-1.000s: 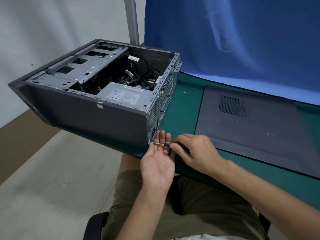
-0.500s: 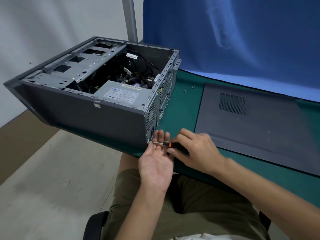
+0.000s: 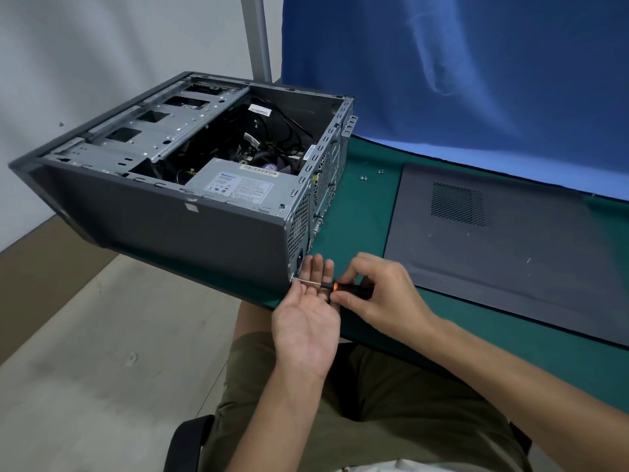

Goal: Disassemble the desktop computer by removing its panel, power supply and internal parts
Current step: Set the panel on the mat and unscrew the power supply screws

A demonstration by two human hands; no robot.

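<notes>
Computer case (image 3: 177, 216), open, at 10 o'clock from the hands: right hand (image 3: 377, 294) grips the screwdriver (image 3: 343, 286) at its rear lower corner, left hand (image 3: 306, 321) lies straight-fingered, palm up, under the shaft; a slipping tip may strip any screw there, or a freed one miss the palm.

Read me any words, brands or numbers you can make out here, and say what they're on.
Nothing here reads clearly.
White label on the grey metal power supply: blue brand word and fine print, too blurred.
Long barcode sticker behind it: too small.
White tag on the black cable: too small.
Small white sticker on the dark grey case side: blank or illegible.
</notes>
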